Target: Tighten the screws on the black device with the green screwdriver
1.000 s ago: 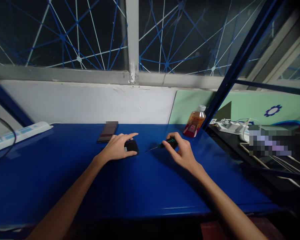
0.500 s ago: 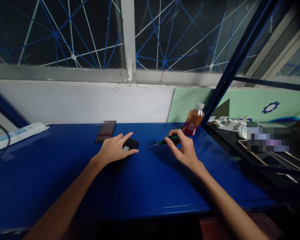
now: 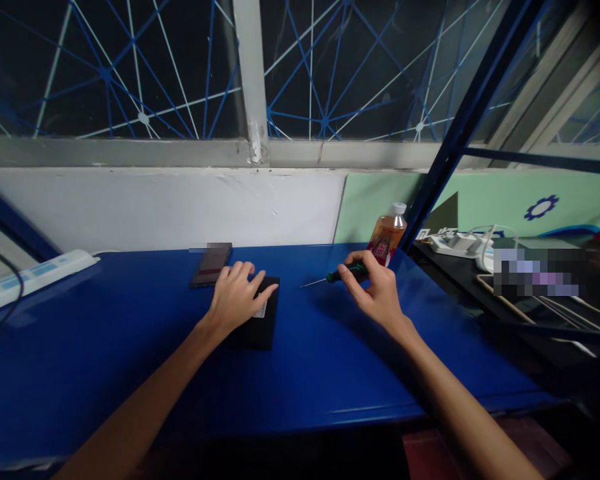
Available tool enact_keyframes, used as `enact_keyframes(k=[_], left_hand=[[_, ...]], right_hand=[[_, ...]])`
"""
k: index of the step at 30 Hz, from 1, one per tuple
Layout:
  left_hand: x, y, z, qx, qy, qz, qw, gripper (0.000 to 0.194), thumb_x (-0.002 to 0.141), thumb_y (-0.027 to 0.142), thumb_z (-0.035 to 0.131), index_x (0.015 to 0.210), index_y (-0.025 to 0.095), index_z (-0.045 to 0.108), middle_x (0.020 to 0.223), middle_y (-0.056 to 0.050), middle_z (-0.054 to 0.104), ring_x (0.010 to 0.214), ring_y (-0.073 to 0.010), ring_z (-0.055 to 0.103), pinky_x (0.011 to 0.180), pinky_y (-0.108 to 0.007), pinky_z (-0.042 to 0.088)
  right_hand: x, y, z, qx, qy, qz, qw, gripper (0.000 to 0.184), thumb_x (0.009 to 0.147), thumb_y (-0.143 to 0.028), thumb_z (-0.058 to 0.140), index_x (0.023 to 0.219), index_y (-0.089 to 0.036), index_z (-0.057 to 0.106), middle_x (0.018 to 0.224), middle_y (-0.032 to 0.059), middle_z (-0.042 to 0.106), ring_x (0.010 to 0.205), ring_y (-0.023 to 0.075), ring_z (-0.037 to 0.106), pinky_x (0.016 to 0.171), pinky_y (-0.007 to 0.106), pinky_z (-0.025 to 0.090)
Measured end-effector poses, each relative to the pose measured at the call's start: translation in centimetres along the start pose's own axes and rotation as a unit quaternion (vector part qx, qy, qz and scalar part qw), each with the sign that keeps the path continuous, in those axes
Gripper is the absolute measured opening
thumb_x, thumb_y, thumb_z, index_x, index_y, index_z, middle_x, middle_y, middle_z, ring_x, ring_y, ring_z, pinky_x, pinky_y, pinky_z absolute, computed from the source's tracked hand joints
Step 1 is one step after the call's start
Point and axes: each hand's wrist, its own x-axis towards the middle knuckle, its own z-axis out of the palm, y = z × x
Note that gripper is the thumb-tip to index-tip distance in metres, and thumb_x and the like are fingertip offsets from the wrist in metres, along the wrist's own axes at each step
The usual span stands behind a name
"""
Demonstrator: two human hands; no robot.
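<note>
My left hand [image 3: 237, 297] lies flat on a black phone-like device [image 3: 258, 321] on the blue table [image 3: 105, 373], fingers stretched out over its upper part. My right hand [image 3: 375, 290] is closed round a small screwdriver with a green and black handle [image 3: 347, 272]. Its thin metal shaft points left, the tip [image 3: 303, 286] hanging just above the table, right of the black device.
A second dark phone [image 3: 211, 264] lies behind my left hand near the wall. An orange-liquid bottle [image 3: 386, 235] stands at the back right. A white power strip [image 3: 35, 273] sits far left. A black shelf with chargers and cables [image 3: 460, 245] lies beyond the blue post.
My left hand has turned the black device and now lies flat on top of it. My right hand has lifted the screwdriver slightly up and to the right.
</note>
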Motion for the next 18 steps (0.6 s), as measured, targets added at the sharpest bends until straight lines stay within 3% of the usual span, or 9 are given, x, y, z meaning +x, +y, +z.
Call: enact_keyframes(k=[2, 3, 6, 10, 12, 15, 18], left_hand=[[0.0, -0.7, 0.5, -0.074, 0.002, 0.092, 0.993, 0.035, 0.098, 0.033, 0.040, 0.106, 0.020, 0.071, 0.113, -0.012, 0.067, 0.108, -0.0274, 0.058, 0.091, -0.043, 0.041], [0.0, -1.0, 0.8, -0.108, -0.007, 0.105, 0.989, 0.034, 0.099, 0.029, 0.039, 0.109, 0.019, 0.070, 0.115, -0.010, 0.068, 0.109, -0.0247, 0.059, 0.092, -0.041, 0.041], [0.1, -1.2, 1.4, -0.135, -0.009, 0.097, 0.986, 0.034, 0.099, 0.027, 0.038, 0.114, 0.019, 0.068, 0.115, -0.010, 0.069, 0.107, -0.0240, 0.061, 0.088, -0.040, 0.043], [0.2, -0.9, 1.4, -0.069, -0.001, 0.088, 0.994, 0.035, 0.098, 0.032, 0.040, 0.111, 0.015, 0.068, 0.109, -0.014, 0.071, 0.101, -0.0271, 0.061, 0.080, -0.039, 0.042], [0.2, -0.9, 1.2, -0.022, 0.006, 0.081, 0.996, 0.036, 0.096, 0.033, 0.042, 0.103, 0.014, 0.071, 0.096, -0.014, 0.073, 0.091, -0.0265, 0.062, 0.075, -0.037, 0.041], [0.0, -1.0, 0.7, 0.061, 0.044, 0.031, 0.997, 0.041, 0.094, 0.036, 0.045, 0.074, 0.014, 0.073, 0.067, -0.012, 0.069, 0.073, -0.0254, 0.060, 0.069, -0.037, 0.038], [0.0, -0.8, 0.3, 0.062, 0.090, 0.017, 0.994, 0.040, 0.094, 0.034, 0.046, 0.071, 0.015, 0.073, 0.075, -0.013, 0.070, 0.079, -0.0271, 0.060, 0.071, -0.040, 0.039]], right_hand=[[0.0, -0.1, 0.0, -0.005, 0.007, -0.008, 1.000, 0.011, 0.088, -0.030, 0.057, 0.088, -0.020, 0.053, 0.066, -0.0011, 0.057, 0.050, 0.0106, 0.048, 0.048, 0.024, 0.038], [0.1, -0.1, 0.0, -0.005, 0.010, -0.010, 1.000, 0.011, 0.088, -0.030, 0.057, 0.088, -0.020, 0.053, 0.067, -0.0010, 0.057, 0.050, 0.0105, 0.048, 0.048, 0.024, 0.039], [0.1, -0.2, 0.0, -0.014, 0.023, -0.013, 1.000, 0.011, 0.088, -0.030, 0.057, 0.087, -0.019, 0.054, 0.067, -0.0007, 0.059, 0.047, 0.0095, 0.047, 0.048, 0.024, 0.039], [0.1, -0.1, 0.2, -0.042, 0.048, -0.009, 0.998, 0.011, 0.086, -0.029, 0.058, 0.086, -0.019, 0.055, 0.069, 0.0003, 0.062, 0.045, 0.0083, 0.045, 0.049, 0.024, 0.040], [0.2, 0.0, 0.2, -0.047, 0.057, -0.003, 0.997, 0.011, 0.086, -0.030, 0.058, 0.086, -0.019, 0.055, 0.068, 0.0004, 0.063, 0.045, 0.0087, 0.047, 0.050, 0.024, 0.041], [0.2, 0.1, 0.2, -0.047, 0.065, 0.003, 0.997, 0.012, 0.086, -0.030, 0.058, 0.086, -0.019, 0.055, 0.066, 0.0004, 0.062, 0.048, 0.0102, 0.052, 0.050, 0.024, 0.042], [0.3, 0.2, 0.0, -0.043, 0.073, 0.006, 0.996, 0.011, 0.086, -0.030, 0.058, 0.086, -0.020, 0.054, 0.064, -0.0006, 0.061, 0.047, 0.0102, 0.051, 0.048, 0.023, 0.042]])
